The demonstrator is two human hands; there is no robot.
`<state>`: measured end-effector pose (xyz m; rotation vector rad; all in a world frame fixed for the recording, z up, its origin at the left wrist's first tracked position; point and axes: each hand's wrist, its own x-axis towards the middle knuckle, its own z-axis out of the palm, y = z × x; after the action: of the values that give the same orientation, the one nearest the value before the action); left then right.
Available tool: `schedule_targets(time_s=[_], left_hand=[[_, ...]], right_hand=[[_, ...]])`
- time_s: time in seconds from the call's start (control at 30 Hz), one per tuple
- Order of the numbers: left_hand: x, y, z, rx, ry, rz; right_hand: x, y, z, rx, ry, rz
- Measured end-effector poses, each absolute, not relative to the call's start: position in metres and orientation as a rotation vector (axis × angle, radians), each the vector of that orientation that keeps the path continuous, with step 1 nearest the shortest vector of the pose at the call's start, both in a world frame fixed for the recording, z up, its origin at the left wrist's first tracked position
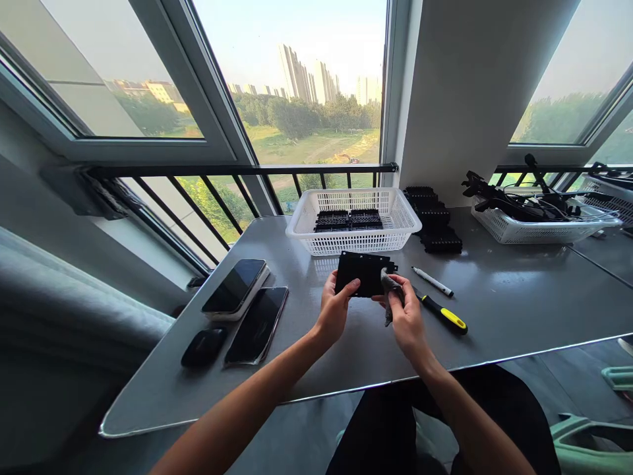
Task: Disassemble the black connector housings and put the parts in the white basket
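A flat black rectangular plate [363, 272], with small tabs at its right end, is held up above the table in front of the white basket. My left hand [337, 300] grips its left side, thumb on the face. My right hand [403, 309] pinches a grey cloth [387, 290] against the plate's right edge. Right of that hand lies a screwdriver [445, 314] with a black and yellow handle, its shaft end partly hidden behind the hand. A white marker [432, 282] with a black cap rests just beyond it.
The white basket [353, 245] holds black ribbed parts [349, 220]. More black parts [435, 224] are stacked beside it. A second basket [539, 231] carries black devices and cables. Phones [257, 325] and a black rounded case [204, 348] lie at left on the grey table [306, 376].
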<state>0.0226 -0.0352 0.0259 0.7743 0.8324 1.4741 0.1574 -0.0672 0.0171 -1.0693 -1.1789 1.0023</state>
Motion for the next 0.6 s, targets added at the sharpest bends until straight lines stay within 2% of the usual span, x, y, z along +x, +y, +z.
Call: schedule_targets(time_s=[0.2, 0.37, 0.5, 0.6], left_hand=[[0.022, -0.036, 0.027, 0.838, 0.825, 1.361], [0.019, -0.037, 0.027, 0.817, 0.786, 1.126], [0.019, -0.037, 0.026, 0.861, 0.824, 0.957], [0.021, -0.037, 0.024, 0.911, 0.84, 0.954]], right_hand=[[0.172, -0.055, 0.014, -1.127, -1.108, 0.824], [0.185, -0.051, 0.02, -1.167, -1.114, 0.706], [0.19, -0.052, 0.025, -1.162, -1.122, 0.672], [0.187, -0.054, 0.028, -1.134, -1.176, 0.67]])
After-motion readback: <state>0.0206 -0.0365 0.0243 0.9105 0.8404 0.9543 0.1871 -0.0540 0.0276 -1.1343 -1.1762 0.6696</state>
